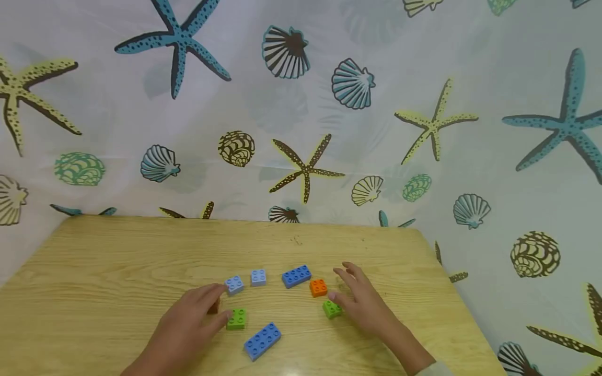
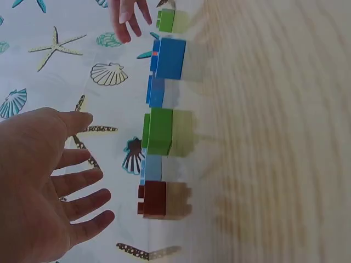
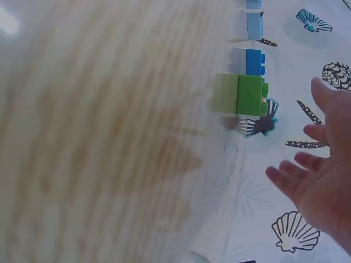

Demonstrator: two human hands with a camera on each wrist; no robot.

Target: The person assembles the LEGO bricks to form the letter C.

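My left hand [image 1: 185, 326] hovers over the left side of the bricks with its fingers loosely extended, holding nothing. Partly hidden beneath it in the head view is a brown brick [image 2: 155, 199]. A green brick [image 1: 236, 319] lies by its thumb, and a light blue brick [image 1: 234, 284] is just past its fingertips. My right hand [image 1: 362, 303], fingers spread and grasping nothing, is above the right side. Its thumb overlaps a second green brick [image 1: 332, 308] in the head view. Beside that one sits an orange brick [image 1: 318, 287].
Several bricks lie on the wooden table [image 1: 117, 261]: a long blue brick [image 1: 262, 341] near the front, another long blue brick [image 1: 296, 276] farther back, and a second light blue brick [image 1: 258, 278]. A sheet [image 1: 211, 115] printed with shells and starfish hangs behind and to the right.
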